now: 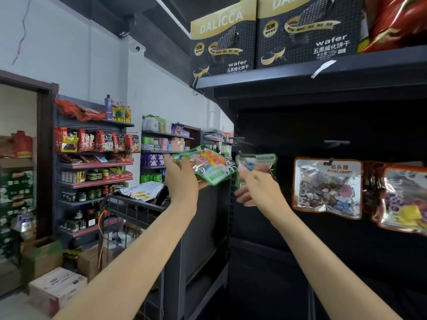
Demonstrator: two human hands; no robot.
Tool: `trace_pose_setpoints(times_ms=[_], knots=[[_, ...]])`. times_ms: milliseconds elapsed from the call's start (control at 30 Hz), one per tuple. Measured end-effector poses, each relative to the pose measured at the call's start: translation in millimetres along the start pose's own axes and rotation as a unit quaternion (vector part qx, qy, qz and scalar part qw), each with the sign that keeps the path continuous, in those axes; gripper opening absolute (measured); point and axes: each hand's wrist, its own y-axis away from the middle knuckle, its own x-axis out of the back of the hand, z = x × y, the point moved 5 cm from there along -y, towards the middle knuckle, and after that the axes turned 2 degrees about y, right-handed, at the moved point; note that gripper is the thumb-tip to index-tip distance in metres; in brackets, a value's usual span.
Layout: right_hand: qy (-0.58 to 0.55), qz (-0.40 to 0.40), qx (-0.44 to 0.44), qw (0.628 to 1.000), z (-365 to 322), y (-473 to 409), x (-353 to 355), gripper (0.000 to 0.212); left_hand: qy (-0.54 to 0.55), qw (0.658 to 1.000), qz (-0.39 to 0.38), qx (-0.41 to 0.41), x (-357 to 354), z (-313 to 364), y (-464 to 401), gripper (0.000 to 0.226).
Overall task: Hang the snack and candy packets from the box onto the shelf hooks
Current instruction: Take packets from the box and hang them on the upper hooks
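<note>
Left hand grips a green-edged candy packet, tilted, up in front of the dark shelf. Right hand pinches a second green packet hanging just left of the Stone Candy packet on its hook.

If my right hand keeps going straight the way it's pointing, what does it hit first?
Probably the green packet hanging on the shelf hook: the right hand reaches up and forward at it, fingertips at or just short of it. Depth is unclear, so contact may already exist.
</note>
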Motion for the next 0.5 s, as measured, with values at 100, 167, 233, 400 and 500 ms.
trace_pose_setpoints(times_ms=[100,167,233,400,500], knots=[[-0.133,-0.07,-0.014,0.989,-7.6,-10.9,-17.7,0.028,0.039,0.999,-0.02,0.016,-3.2,-2.9,16.7,0.016],[-0.234,-0.067,-0.04,0.969,-9.9,-12.7,-19.3,0.02,0.028,0.999,-0.023,0.011,-0.5,-3.5,22.7,0.018],[-0.321,-0.076,-0.08,0.94,-7.7,-13.6,-24.0,0.022,0.021,0.999,-0.022,0.011,4.6,-5.1,23.8,0.012],[-0.278,-0.037,-0.072,0.957,-9.2,-9.6,-19.8,0.014,-0.083,0.996,-0.018,-0.003,19.9,-7.1,11.1,0.038],[-0.011,0.038,0.058,0.998,-20.0,-9.8,-3.6,0.008,-0.313,0.921,-0.058,-0.227,13.1,19.7,10.8,0.068]])
